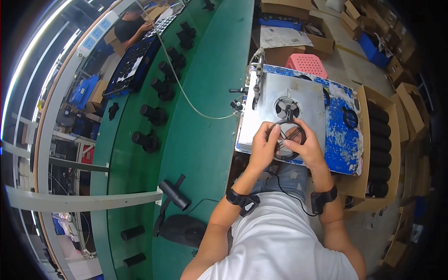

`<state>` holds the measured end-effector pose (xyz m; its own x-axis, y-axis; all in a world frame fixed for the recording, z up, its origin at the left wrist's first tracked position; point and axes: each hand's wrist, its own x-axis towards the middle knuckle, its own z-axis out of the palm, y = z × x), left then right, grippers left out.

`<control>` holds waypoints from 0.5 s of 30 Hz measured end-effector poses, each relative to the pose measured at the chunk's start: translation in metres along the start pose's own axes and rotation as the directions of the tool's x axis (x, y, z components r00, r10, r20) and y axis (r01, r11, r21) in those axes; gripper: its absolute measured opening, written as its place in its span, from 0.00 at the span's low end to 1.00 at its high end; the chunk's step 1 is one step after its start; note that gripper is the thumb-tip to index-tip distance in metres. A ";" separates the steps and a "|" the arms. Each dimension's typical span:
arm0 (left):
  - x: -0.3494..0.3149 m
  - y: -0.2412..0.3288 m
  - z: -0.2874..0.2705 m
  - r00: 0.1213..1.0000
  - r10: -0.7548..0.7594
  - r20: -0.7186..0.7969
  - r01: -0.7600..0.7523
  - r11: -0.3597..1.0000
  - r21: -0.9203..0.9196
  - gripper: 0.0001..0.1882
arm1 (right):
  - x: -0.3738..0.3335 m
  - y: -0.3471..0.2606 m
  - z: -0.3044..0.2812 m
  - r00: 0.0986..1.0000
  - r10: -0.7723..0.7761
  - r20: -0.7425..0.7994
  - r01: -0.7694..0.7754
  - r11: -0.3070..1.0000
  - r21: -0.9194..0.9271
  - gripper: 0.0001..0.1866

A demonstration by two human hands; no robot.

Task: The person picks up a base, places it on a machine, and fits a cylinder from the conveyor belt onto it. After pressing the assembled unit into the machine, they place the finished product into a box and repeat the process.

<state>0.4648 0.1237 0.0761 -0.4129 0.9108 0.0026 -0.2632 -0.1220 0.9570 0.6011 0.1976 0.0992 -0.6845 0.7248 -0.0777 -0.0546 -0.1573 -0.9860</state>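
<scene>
Both my hands hold a black ring-shaped part (285, 157) with thin spokes across its middle, just above the near edge of a metal plate (310, 98). My left hand (262, 145) grips the ring's left side, thumb on top. The right side is held by my right hand (309, 148), whose thumb reaches in over the spokes. Beyond the ring, a black piece (290, 113) stands over the plate's round opening; whether it is joined to the ring I cannot tell. The plate lies on a worn blue board (343, 149), where another black ring (350, 117) rests.
A metal clamp-like fixture (258, 77) stands at the plate's far left corner. On the right, a cardboard box (366, 109) holds several black cylinders. Black parts line the green bench (200, 135), beside a loose black tube (174, 195). Behind the board is a pink stool (307, 64); another person (130, 27) works far left.
</scene>
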 end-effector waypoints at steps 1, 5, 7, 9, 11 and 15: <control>-0.001 -0.005 0.001 0.998 0.049 -0.028 -0.048 0.998 0.050 0.14 | 0.000 0.005 0.000 0.999 -0.031 -0.011 0.032 0.990 0.134 0.36; 0.002 -0.021 -0.004 0.999 -0.013 0.038 0.011 0.999 0.041 0.15 | 0.000 0.018 -0.014 1.000 -0.009 0.028 0.006 0.996 0.094 0.33; 0.003 -0.016 0.003 0.998 0.022 0.057 -0.023 1.000 0.016 0.12 | -0.001 0.013 -0.016 1.000 0.005 -0.022 -0.004 0.997 0.077 0.30; 0.006 -0.017 0.002 0.976 0.126 0.178 -0.156 0.974 0.165 0.16 | 0.001 0.012 -0.022 0.999 -0.032 -0.016 0.031 0.998 -0.053 0.26; 0.018 -0.016 0.005 0.985 0.054 0.165 -0.086 0.978 0.191 0.20 | 0.008 0.015 -0.023 0.999 -0.023 -0.047 0.020 0.997 -0.068 0.22; 0.054 -0.038 0.004 0.997 0.032 0.075 -0.049 0.969 0.243 0.18 | 0.037 0.033 -0.031 0.992 -0.082 -0.092 0.068 0.986 -0.151 0.15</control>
<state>0.4558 0.1793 0.0412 -0.3550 0.9333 0.0549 -0.0223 -0.0671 0.9975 0.5960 0.2401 0.0589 -0.6081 0.7938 -0.0098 0.0100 -0.0047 -0.9999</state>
